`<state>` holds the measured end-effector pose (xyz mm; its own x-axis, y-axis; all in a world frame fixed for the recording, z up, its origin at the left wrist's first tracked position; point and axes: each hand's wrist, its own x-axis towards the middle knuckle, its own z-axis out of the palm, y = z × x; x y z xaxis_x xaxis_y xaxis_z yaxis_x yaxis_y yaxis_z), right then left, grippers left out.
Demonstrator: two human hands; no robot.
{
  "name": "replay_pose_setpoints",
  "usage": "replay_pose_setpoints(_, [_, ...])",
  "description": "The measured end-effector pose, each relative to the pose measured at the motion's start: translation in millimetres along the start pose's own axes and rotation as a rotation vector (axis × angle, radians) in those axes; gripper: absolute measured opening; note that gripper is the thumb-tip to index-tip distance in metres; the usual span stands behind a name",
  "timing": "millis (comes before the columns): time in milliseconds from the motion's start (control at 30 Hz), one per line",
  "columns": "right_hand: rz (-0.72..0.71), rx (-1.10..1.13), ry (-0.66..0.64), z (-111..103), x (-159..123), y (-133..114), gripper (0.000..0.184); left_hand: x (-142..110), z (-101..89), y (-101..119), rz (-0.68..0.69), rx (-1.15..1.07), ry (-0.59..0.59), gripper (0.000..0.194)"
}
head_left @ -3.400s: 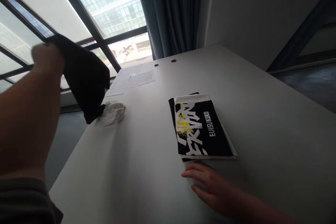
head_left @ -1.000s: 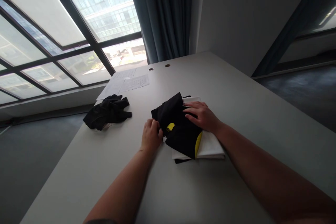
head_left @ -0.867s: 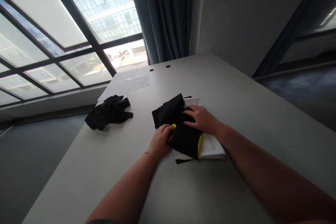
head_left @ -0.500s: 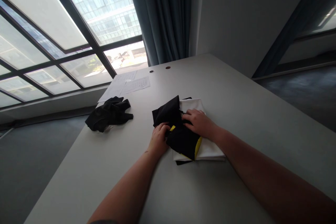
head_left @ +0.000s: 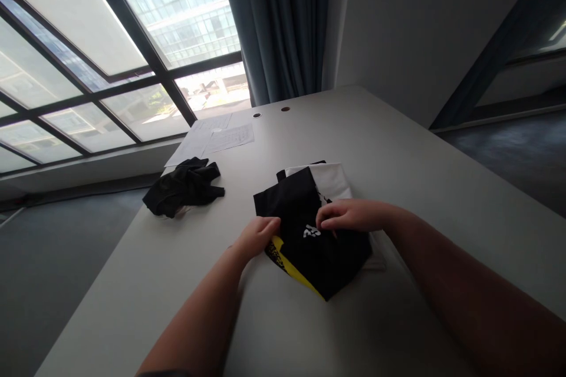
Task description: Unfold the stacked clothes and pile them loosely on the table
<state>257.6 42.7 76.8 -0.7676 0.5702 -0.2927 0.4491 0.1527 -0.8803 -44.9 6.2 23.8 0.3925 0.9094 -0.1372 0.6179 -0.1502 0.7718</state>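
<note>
In front of me a black garment [head_left: 296, 200] with yellow parts and a small white print is held partly folded over a folded white cloth [head_left: 338, 179]. My left hand [head_left: 257, 237] pinches the black garment at its left side, beside the yellow strip. My right hand [head_left: 347, 215] has its fingers curled on the garment right of the white print, gripping the fabric. The garment's lower corner hangs forward past the white cloth. Under the white cloth, a bit of black fabric shows at the far edge. What kind of garment it is I cannot tell.
A crumpled black garment [head_left: 183, 188] lies near the left edge of the white table [head_left: 411, 188]. Sheets of paper [head_left: 230, 136] rest at the far left by the window [head_left: 194, 12]. Two round holes are set in the far tabletop, before a dark curtain [head_left: 287, 29].
Both hands have lifted and spread the black garment, so its white print now shows. The right hand has moved slightly right and nearer; the left hand has shifted left.
</note>
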Motion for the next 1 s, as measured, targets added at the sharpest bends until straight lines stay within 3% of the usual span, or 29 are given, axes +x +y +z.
replay_pose_setpoints(67, [0.089,-0.266,0.082,10,5,-12,0.032,-2,3.8,13,-0.088,0.368,0.043,0.034])
replay_pose_setpoints(133, [0.192,-0.484,0.194,22,10,-22,0.031,-4,10.9,24,-0.145,0.563,0.124,0.039])
replay_pose_setpoints(267, [0.439,-0.79,0.438,40,17,-27,0.049,-9,25.1,30,-0.148,0.616,0.147,0.062])
replay_pose_setpoints(467, [0.427,-0.835,0.482,38,22,-19,0.024,-2,31.6,16,-0.08,0.573,0.14,0.019])
replay_pose_setpoints(567, [0.274,-0.574,0.53,30,21,-16,0.018,0,28.2,13,-0.074,0.507,0.174,0.019])
replay_pose_setpoints(700, [-0.001,0.332,0.464,23,15,-13,0.021,-3,22.9,11,0.027,0.295,0.175,0.021])
replay_pose_setpoints(733, [-0.049,0.538,0.434,24,13,-14,0.024,-4,22.9,11,0.059,0.23,0.185,0.027])
replay_pose_setpoints(800, [-0.143,0.82,0.379,30,11,-18,0.03,-6,24.7,8,0.117,0.13,0.195,0.061])
replay_pose_setpoints(867, [-0.23,0.962,0.327,40,10,-25,0.031,-6,27.9,6,0.147,0.099,0.185,0.089])
replay_pose_setpoints(900, [-0.26,0.995,0.307,45,10,-30,0.032,-6,29.3,5,0.152,0.102,0.176,0.089])
replay_pose_setpoints(1000, [-0.285,0.985,0.379,53,6,-39,0.032,-9,28.1,9,0.169,0.086,0.171,0.059])
